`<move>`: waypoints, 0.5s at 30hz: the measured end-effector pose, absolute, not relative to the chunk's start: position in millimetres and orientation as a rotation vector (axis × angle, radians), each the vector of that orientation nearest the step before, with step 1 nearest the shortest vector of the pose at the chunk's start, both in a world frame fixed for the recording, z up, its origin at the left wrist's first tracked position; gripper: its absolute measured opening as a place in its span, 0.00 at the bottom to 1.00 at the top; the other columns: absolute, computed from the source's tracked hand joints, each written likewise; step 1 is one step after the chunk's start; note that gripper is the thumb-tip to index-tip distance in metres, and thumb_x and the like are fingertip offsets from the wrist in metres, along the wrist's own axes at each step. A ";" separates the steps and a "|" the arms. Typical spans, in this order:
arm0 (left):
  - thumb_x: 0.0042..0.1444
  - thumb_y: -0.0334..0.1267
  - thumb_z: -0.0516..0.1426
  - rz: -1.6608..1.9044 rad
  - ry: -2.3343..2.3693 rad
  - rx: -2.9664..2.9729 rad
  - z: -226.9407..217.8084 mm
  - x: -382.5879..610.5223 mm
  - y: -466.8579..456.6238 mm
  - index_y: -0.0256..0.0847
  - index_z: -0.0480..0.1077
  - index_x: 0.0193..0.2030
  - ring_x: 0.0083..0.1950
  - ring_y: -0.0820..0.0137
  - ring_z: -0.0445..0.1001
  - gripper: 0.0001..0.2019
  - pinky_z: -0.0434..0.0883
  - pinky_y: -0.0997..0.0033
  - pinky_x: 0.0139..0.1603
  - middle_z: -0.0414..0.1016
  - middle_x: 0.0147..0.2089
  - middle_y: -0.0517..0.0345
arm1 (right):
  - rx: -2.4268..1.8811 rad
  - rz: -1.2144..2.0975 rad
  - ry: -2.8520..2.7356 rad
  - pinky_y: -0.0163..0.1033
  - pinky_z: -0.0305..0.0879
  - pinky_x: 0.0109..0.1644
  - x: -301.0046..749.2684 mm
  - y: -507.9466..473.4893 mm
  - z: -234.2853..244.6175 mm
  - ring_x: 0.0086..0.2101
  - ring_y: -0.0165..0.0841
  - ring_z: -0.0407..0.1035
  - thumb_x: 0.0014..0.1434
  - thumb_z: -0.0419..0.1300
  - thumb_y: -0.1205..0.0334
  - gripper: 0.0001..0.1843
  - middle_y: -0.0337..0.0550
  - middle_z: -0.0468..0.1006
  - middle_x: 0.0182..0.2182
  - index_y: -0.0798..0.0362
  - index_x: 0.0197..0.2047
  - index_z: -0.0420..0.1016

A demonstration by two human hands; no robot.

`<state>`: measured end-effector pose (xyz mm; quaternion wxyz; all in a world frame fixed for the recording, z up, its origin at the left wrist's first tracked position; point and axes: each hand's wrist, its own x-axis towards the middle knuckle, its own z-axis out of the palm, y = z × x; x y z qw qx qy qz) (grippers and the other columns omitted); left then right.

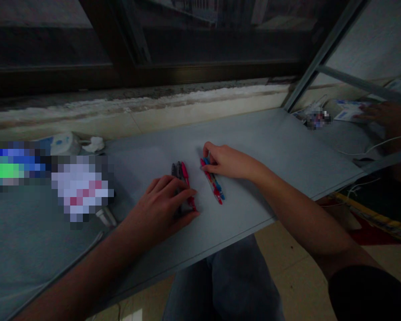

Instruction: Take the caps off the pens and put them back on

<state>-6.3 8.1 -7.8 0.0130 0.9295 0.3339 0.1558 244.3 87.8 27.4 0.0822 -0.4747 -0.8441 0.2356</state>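
My left hand (165,200) is curled over a small group of pens on the grey desk top. In that group a red pen (185,171) lies beside dark pens (177,168), whose lower parts are hidden under the fingers. The left thumb and index finger lie on either side of the red pen's lower end. To the right, my right hand (227,160) pinches the upper ends of another red pen (211,180) and a blue pen (218,185). These two lie side by side, slanting towards me, a short gap from the first group.
The grey desk (147,156) runs along a window ledge (187,104). At left are blurred packages (82,187), a white round object (65,143) and a cable. A metal frame (324,53) stands at right. Beyond it, another person's hand (381,113) touches papers (349,110).
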 end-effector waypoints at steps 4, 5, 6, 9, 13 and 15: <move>0.64 0.47 0.65 0.546 1.007 2.874 -7.4 -6.0 7.6 0.43 0.77 0.54 0.53 0.52 0.73 0.15 0.71 0.48 0.52 0.77 0.49 0.48 | -1.405 0.699 -2.519 0.35 0.55 0.35 245.1 88.6 25.7 0.31 0.32 0.68 0.65 0.65 0.59 0.15 0.42 0.78 0.31 0.57 0.52 0.69; 0.63 0.46 0.65 0.561 1.007 2.861 -7.4 -5.9 7.3 0.43 0.77 0.54 0.53 0.52 0.73 0.15 0.71 0.48 0.52 0.77 0.49 0.48 | -1.404 0.695 -2.511 0.36 0.54 0.35 244.9 88.8 24.8 0.30 0.32 0.68 0.65 0.65 0.58 0.15 0.41 0.78 0.30 0.56 0.51 0.70; 0.63 0.45 0.66 0.578 1.009 2.847 -7.3 -5.8 6.9 0.43 0.77 0.54 0.53 0.52 0.73 0.16 0.71 0.48 0.52 0.77 0.49 0.48 | -1.402 0.690 -2.501 0.36 0.53 0.34 244.5 88.8 24.0 0.30 0.31 0.67 0.66 0.65 0.58 0.15 0.40 0.77 0.30 0.56 0.50 0.70; 0.62 0.44 0.67 0.654 1.019 2.822 -5.7 -6.0 5.2 0.42 0.76 0.55 0.53 0.52 0.72 0.17 0.71 0.49 0.52 0.76 0.50 0.47 | -1.336 0.691 -2.443 0.36 0.52 0.34 241.7 87.6 22.9 0.28 0.29 0.64 0.68 0.63 0.54 0.12 0.38 0.73 0.26 0.56 0.43 0.72; 0.63 0.43 0.66 0.782 0.964 2.800 0.1 -6.1 2.7 0.42 0.74 0.57 0.54 0.54 0.72 0.17 0.73 0.50 0.53 0.75 0.53 0.45 | -1.145 0.888 -2.299 0.36 0.52 0.34 237.1 82.7 26.9 0.26 0.27 0.60 0.71 0.54 0.42 0.27 0.36 0.68 0.23 0.54 0.29 0.68; 0.64 0.41 0.66 0.834 0.899 2.778 3.1 -5.8 1.4 0.42 0.72 0.58 0.55 0.55 0.72 0.18 0.74 0.52 0.53 0.75 0.53 0.46 | -1.051 1.089 -2.214 0.36 0.53 0.32 235.4 79.8 29.5 0.25 0.27 0.60 0.71 0.51 0.35 0.32 0.36 0.68 0.22 0.54 0.28 0.67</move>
